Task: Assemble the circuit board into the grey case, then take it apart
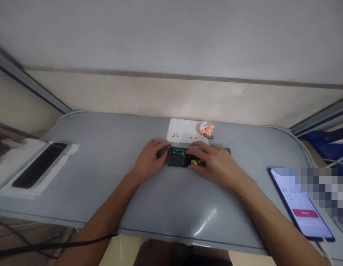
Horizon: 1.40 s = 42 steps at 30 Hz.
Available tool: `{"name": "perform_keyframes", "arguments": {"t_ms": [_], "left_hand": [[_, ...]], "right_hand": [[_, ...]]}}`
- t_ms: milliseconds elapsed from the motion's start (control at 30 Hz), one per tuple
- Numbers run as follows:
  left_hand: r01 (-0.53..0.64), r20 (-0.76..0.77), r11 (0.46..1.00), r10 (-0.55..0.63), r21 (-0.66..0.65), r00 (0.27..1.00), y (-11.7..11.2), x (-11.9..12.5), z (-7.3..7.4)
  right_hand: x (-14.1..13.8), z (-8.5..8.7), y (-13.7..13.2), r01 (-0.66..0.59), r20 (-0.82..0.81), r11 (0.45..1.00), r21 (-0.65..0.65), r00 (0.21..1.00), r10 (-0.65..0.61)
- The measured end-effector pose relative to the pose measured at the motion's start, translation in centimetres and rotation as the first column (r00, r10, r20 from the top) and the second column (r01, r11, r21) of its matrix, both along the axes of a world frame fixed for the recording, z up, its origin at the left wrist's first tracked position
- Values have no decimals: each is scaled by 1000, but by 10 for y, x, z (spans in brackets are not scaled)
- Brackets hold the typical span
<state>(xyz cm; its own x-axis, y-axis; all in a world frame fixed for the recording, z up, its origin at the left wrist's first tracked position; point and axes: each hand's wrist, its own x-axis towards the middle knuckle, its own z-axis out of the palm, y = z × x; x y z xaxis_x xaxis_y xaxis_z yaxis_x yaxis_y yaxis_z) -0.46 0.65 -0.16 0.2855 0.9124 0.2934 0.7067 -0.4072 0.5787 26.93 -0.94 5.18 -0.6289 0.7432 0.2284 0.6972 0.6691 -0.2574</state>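
A small dark device (pixel 178 158) with its green circuit board exposed lies on the grey table (pixel 110 147). My left hand (pixel 149 156) rests at its left end, fingers curled against the casing. My right hand (pixel 213 162) covers its right half, fingertips pressed on the board near a yellow part (pixel 194 162). Both hands hold the device against the table top.
A white paper sheet (pixel 181 129) with several tiny screws lies just behind the device, an orange animal-shaped charm (pixel 206 128) beside it. A phone with a lit screen (pixel 300 203) sits at the right. A black slab on a white cloth (pixel 40 164) is at the left.
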Motion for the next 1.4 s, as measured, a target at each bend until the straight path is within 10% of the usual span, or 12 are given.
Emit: {"name": "perform_keyframes", "arguments": {"t_ms": [200, 400, 600, 900, 1233, 1400], "left_hand": [[-35, 53, 996, 30, 87, 998, -11, 6, 11], [208, -127, 976, -199, 60, 972, -4, 24, 31], [380, -182, 925, -377, -20, 908, 5, 37, 24], [313, -122, 950, -308, 18, 943, -7, 31, 14], [287, -132, 954, -296, -87, 946, -4, 36, 13], [300, -132, 951, -308, -76, 942, -3, 37, 14]], "right_hand": [[10, 4, 4, 368, -704, 901, 230, 702, -107], [19, -8, 14, 661, -849, 748, -66, 357, -391], [18, -15, 16, 504, -672, 839, -204, 551, -494], [10, -17, 15, 448, -557, 870, -205, 677, -480], [9, -13, 20, 568, -753, 754, -330, 323, -573], [8, -13, 26, 421, -691, 668, -614, 122, -712]]}}
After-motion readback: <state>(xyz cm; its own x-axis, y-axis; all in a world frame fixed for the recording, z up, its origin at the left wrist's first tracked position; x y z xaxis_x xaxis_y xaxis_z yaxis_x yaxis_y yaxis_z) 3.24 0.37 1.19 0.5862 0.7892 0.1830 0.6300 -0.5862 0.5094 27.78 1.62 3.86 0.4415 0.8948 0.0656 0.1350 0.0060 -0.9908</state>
